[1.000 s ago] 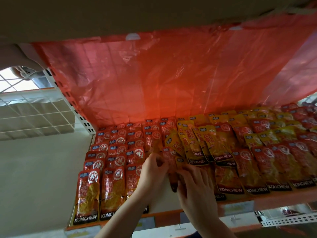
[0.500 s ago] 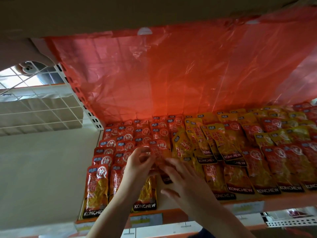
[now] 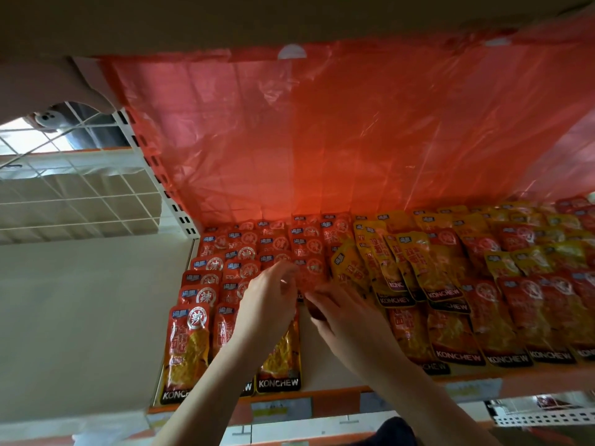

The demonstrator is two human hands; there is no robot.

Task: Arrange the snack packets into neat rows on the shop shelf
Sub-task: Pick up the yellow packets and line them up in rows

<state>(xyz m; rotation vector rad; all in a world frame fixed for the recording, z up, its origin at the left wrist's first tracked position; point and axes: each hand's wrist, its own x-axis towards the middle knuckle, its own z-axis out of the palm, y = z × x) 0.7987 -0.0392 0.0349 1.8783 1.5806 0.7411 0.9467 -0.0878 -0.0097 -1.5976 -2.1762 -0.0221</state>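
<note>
Both hands have climbed from the front of the shelf toward the middle of the red rows, and our view has tipped up a little with them.

Now our left hand (image 3: 269,304) reaches over the third red row from the left, fingers curled at the tips, and appears to pinch the lower edge of a red packet (image 3: 310,272) that sits at the near end of the short fourth row; blur keeps us from being sure of the grip. Our right hand (image 3: 346,317) lies just beside it, fingers stretched forward and flat, tips touching the same packet's bottom edge from the right. It holds nothing that we can see.

That packet lies directly ahead of both hands, its long axis running front to back like its neighbours. Nearer us, in front of it, the shelf (image 3: 322,368) shows a bare strip between the KONCHEW front packet (image 3: 280,358) on the left and the yellow packets (image 3: 386,262) on the right. We judge the coming move to be a pull straight toward us along that axis, to fill the strip. The left hand is the nearer and better placed; the right can steady the edge against the leaning yellow stack.
</note>
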